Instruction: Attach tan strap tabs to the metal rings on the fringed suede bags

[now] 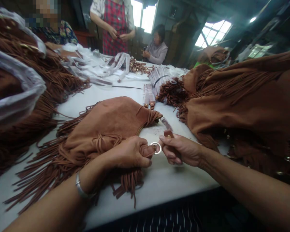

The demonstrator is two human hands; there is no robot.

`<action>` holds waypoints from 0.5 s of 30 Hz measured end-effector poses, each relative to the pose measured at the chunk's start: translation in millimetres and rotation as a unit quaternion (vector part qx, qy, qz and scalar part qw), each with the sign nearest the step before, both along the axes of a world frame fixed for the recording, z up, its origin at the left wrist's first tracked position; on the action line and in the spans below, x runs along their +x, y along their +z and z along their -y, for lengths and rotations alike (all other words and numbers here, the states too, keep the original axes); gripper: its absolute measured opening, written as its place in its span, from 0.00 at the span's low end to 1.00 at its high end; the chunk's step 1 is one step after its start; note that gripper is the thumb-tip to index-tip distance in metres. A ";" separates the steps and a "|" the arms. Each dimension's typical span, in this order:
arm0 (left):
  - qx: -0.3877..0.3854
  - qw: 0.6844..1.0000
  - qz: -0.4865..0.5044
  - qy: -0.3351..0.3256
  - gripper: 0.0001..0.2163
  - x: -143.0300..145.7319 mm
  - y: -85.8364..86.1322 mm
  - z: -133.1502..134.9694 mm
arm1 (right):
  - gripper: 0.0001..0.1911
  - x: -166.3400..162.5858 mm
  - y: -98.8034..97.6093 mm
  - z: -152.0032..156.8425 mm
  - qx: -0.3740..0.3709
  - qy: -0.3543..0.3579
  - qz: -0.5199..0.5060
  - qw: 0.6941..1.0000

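A brown fringed suede bag lies on the white table in front of me, its fringe spread to the left. My left hand is closed on the bag's near end tab, from which a metal ring sticks out. Beside the ring, my right hand pinches the end of a brown leather strap that has a small metal stud. The plastic-wrapped length of this strap runs up toward the bag's far end. My right fingertips are close to the ring; whether they touch it is unclear.
Fringed brown bags are heaped at the left and right. Behind the bag lie plastic-wrapped straps and a bundle of brown braided pieces. Several people are across the white table, one in a checked apron.
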State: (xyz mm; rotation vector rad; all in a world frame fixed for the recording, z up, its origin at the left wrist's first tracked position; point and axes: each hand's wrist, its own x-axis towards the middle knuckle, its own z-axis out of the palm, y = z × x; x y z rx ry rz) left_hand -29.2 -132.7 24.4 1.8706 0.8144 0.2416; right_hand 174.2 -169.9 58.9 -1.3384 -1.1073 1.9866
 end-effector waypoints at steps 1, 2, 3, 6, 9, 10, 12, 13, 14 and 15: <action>-0.006 1.000 0.002 -0.006 0.10 -1.9 1.1 -1.2 | 0.19 -3.0 -0.4 -2.7 -0.001 0.013 0.005 1.000; -0.009 1.000 0.001 -0.011 0.10 -3.4 2.0 -2.3 | 0.19 -5.7 -1.1 -5.6 -0.002 0.023 0.008 1.000; -0.009 1.000 0.000 -0.015 0.10 -4.7 2.8 -3.1 | 0.19 -8.0 -2.0 -8.3 -0.003 0.033 0.008 0.999; -0.007 1.000 -0.002 -0.018 0.10 -6.8 3.3 -4.8 | 0.18 -12.5 -5.5 -14.3 -0.011 0.045 -0.007 0.999; -0.007 1.000 0.001 -0.012 0.10 -7.7 2.6 -5.4 | 0.17 -13.6 -8.8 -15.2 -0.019 0.024 -0.046 0.998; -0.008 1.000 0.002 -0.007 0.10 -7.7 2.5 -5.4 | 0.17 -13.4 -9.8 -14.4 -0.022 0.018 -0.060 0.998; -0.008 1.000 0.001 0.001 0.10 -7.4 3.0 -4.8 | 0.15 -12.6 -11.9 -12.3 -0.022 0.013 -0.082 0.996; -0.005 1.000 -0.002 0.002 0.10 -7.0 3.7 -4.4 | 0.15 -12.0 -13.1 -11.4 -0.023 0.016 -0.087 0.996; 0.001 1.000 -0.007 0.002 0.10 -6.6 4.5 -3.9 | 0.15 -11.6 -14.3 -11.1 -0.026 0.020 -0.091 0.995; 0.007 1.000 -0.014 -0.001 0.10 -6.1 5.5 -3.3 | 0.16 -11.3 -15.3 -11.6 -0.030 0.026 -0.091 0.995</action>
